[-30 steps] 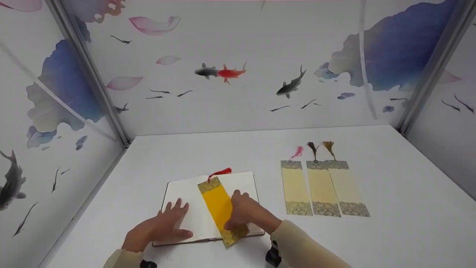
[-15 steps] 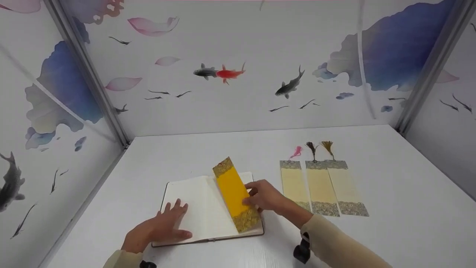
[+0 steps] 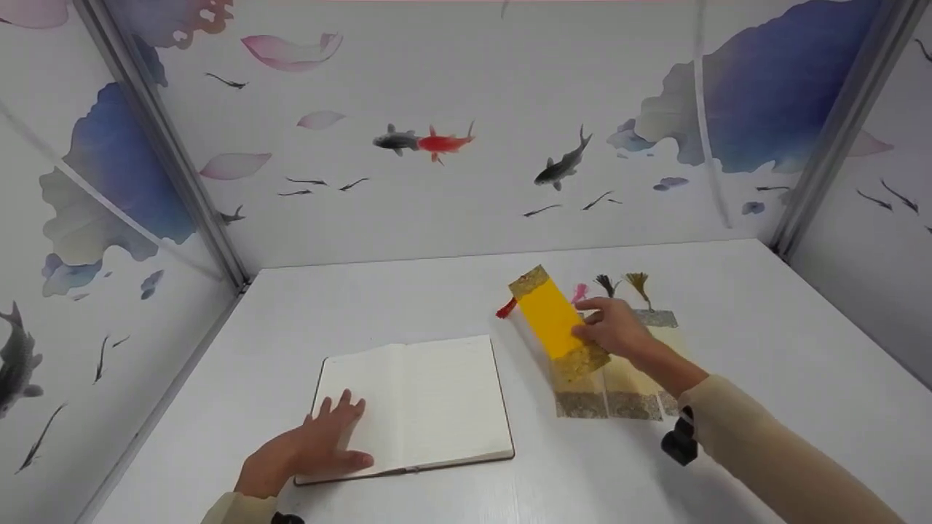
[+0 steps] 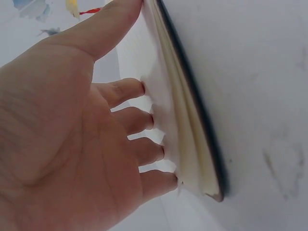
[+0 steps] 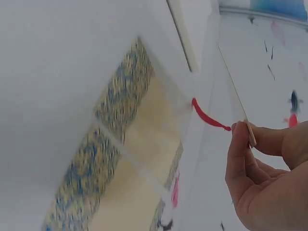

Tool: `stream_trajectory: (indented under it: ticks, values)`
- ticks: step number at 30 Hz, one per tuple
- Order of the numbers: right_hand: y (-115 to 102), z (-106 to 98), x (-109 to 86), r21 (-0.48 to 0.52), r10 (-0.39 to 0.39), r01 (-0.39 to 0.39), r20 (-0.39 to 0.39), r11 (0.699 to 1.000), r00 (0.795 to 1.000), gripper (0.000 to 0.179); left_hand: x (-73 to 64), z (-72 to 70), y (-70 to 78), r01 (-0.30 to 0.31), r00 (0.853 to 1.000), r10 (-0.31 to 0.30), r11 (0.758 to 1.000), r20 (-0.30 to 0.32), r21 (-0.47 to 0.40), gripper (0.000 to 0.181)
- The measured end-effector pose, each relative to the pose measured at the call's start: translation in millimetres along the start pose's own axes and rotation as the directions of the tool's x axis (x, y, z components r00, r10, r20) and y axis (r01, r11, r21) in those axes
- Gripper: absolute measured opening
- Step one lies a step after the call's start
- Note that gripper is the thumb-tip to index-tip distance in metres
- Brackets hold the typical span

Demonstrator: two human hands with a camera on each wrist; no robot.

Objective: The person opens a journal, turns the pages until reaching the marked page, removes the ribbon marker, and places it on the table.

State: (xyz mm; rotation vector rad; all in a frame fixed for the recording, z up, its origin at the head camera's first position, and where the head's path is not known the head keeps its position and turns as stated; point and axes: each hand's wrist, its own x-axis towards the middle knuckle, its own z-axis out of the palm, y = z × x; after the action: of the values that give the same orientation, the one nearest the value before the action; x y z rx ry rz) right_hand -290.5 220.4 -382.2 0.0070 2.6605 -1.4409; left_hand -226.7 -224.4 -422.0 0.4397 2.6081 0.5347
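Pinched at its right edge between thumb and fingers of my right hand, a yellow bookmark with patterned ends is held above the table. Its red tassel hangs at the far end; in the right wrist view the bookmark is seen edge-on. My left hand lies spread on the left page of an open notebook with pale pages. In the left wrist view the fingertips of that hand touch the page. Below the raised bookmark lie paler bookmarks, partly hidden by it and my right hand.
A pink tassel, a dark tassel and a brown tassel stick out beyond the pale bookmarks. White walls with painted fish and petals enclose the white table at the back and sides.
My right hand has lifted the yellow bookmark off the notebook and carried it right, over the pale bookmarks. The notebook's right page is now uncovered. My left hand stays on the left page.
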Motion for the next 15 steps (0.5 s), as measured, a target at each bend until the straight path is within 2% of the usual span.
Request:
stream_trajectory:
  ticks: [7, 10, 15]
  values:
    - [22, -65, 3.0, -0.073, 0.037, -0.042, -0.08, 0.996, 0.996, 0.054, 1.6, 0.7, 1.3, 0.04, 0.999, -0.04, 0.999, -0.004, -0.004, 0.101]
    - [31, -90, 5.0, -0.084, 0.092, -0.102, -0.114, 0.991, 0.989, 0.058, 2.6, 0.3, 2.5, 0.05, 0.999, -0.05, 0.999, -0.007, -0.001, 0.101]
    - [41, -124, 5.1, -0.103, 0.187, -0.209, -0.19, 0.972, 0.964, 0.062, 2.6, -1.0, 3.0, 0.018, 1.0, -0.018, 1.0, 0.005, -0.007, 0.104]
